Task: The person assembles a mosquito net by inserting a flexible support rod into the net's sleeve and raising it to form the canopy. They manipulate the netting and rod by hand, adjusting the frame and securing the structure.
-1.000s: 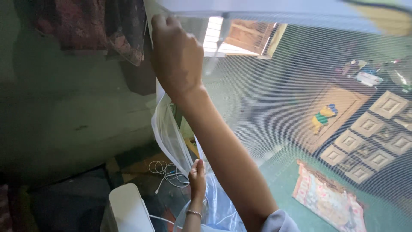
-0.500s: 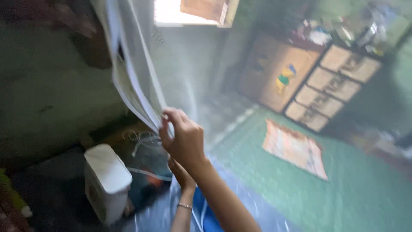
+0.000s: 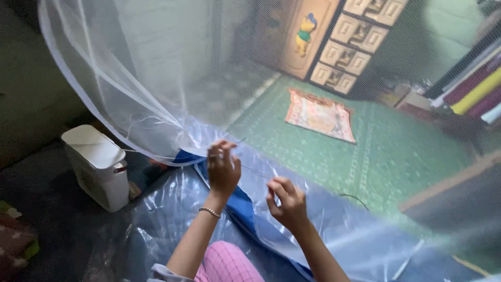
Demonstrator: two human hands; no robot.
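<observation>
Head view: left hand (image 3: 223,169) and right hand (image 3: 286,202) both pinch the white net (image 3: 156,104) closed-fingered (thin stuff) — a hard tug could tear it.

Green patterned floor (image 3: 396,151), wooden cabinet (image 3: 334,36), seemingly dim wall (image 3: 31,89)
</observation>
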